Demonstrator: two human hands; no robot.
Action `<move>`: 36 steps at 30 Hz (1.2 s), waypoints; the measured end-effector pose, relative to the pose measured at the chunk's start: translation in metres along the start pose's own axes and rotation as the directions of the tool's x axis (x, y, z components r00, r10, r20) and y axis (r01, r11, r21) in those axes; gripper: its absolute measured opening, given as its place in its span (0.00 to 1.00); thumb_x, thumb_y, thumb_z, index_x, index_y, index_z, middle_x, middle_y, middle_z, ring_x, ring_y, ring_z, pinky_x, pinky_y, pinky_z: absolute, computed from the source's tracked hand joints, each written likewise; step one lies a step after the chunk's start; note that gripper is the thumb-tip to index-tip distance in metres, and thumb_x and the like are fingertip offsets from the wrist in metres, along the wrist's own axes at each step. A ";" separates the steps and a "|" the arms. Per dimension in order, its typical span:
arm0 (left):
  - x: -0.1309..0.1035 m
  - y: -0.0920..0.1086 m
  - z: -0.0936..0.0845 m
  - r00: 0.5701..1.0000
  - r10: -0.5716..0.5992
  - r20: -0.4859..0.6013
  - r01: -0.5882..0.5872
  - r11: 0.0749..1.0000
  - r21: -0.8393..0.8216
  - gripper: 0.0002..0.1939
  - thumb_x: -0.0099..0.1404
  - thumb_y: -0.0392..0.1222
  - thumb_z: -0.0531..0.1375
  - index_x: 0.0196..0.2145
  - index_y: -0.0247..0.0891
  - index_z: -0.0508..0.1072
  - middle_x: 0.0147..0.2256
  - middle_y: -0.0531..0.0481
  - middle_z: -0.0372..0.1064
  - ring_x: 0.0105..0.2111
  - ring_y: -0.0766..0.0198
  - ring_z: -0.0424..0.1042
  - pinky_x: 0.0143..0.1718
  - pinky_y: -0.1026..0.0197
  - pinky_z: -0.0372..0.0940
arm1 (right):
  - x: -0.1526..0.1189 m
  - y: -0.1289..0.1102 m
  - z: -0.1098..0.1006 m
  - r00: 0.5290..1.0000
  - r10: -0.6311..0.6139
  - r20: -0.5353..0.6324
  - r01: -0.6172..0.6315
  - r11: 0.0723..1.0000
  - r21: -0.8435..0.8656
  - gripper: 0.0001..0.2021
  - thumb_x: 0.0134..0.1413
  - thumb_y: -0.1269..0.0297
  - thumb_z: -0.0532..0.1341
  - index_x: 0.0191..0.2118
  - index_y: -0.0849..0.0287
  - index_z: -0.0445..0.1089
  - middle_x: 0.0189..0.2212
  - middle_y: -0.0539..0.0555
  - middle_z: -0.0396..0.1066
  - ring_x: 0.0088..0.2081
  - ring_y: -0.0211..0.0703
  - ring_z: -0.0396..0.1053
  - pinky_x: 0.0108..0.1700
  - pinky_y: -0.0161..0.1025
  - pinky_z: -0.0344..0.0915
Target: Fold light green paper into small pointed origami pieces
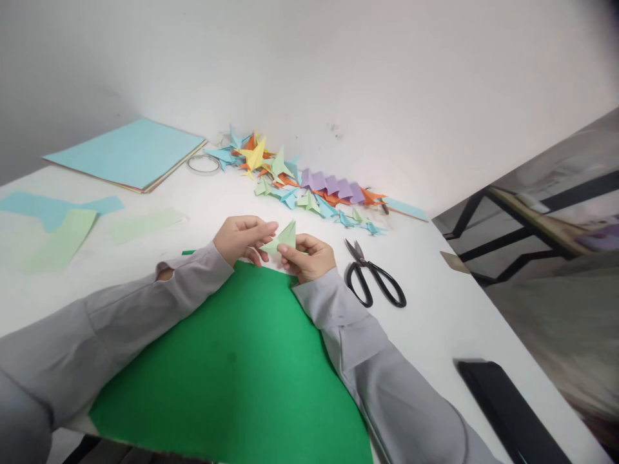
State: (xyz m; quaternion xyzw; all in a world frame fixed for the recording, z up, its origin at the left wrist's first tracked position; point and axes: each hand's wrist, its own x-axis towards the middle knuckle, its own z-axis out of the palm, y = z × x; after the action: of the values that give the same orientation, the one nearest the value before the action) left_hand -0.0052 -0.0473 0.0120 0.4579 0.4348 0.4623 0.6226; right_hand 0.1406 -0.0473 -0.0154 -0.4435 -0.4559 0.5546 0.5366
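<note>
A small folded piece of light green paper [286, 236] with pointed tips is held up over the far edge of a green sheet [236, 361]. My right hand [312, 258] pinches its right side between thumb and fingers. Just left of it is my left hand [245, 238], thumb and fingers apart around the paper's left tip; whether they touch it is hard to make out. To the right of my hands lie black-handled scissors [370, 274], blades slightly parted and pointing away.
Along the wall lie folded paper shapes [255, 156] in several colours, with a purple pleated row [333, 185]. A stack of coloured paper [130, 154], a tape roll [203, 164] and paper scraps [62, 238] are left. A black phone-like object [507, 406] rests near the right edge.
</note>
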 end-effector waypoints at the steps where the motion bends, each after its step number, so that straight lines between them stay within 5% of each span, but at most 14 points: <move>1: 0.000 0.000 0.000 1.000 0.013 0.006 -0.013 0.999 0.030 0.18 0.42 0.49 0.67 0.24 0.31 0.69 0.16 0.54 0.65 0.15 0.66 0.68 0.12 0.68 0.63 | 0.000 0.000 0.000 1.000 0.000 0.001 0.000 1.000 -0.005 0.14 0.23 0.62 0.71 0.20 0.60 0.69 0.11 0.45 0.66 0.12 0.31 0.61 0.14 0.29 0.59; 11: 0.000 -0.002 0.001 0.999 0.053 -0.002 -0.053 0.995 0.082 0.14 0.42 0.36 0.67 0.26 0.30 0.68 0.15 0.54 0.65 0.16 0.67 0.68 0.12 0.68 0.63 | 0.003 0.001 -0.002 0.998 0.026 0.063 -0.032 0.995 0.098 0.12 0.29 0.59 0.70 0.18 0.61 0.70 0.14 0.48 0.69 0.14 0.32 0.63 0.15 0.30 0.61; 27: 0.001 0.000 0.002 1.000 0.017 -0.009 -0.015 0.988 0.154 0.13 0.38 0.31 0.67 0.22 0.30 0.67 0.12 0.54 0.65 0.12 0.69 0.65 0.11 0.70 0.58 | -0.004 -0.001 0.001 0.999 0.023 0.038 -0.021 0.998 -0.061 0.14 0.29 0.58 0.69 0.22 0.61 0.70 0.13 0.48 0.69 0.13 0.32 0.63 0.15 0.29 0.59; 36: 0.003 -0.006 0.000 0.995 0.099 0.035 -0.102 0.986 0.132 0.14 0.37 0.27 0.66 0.24 0.30 0.67 0.13 0.55 0.66 0.13 0.70 0.65 0.13 0.69 0.62 | -0.006 -0.003 0.002 0.999 0.007 0.042 -0.003 0.994 -0.108 0.15 0.30 0.55 0.69 0.21 0.61 0.69 0.14 0.48 0.68 0.13 0.33 0.62 0.16 0.31 0.59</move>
State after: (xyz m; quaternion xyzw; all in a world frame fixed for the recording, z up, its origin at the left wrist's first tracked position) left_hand -0.0038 -0.0453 0.0056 0.5264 0.4325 0.4564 0.5723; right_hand 0.1395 -0.0531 -0.0121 -0.4612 -0.4955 0.5396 0.5006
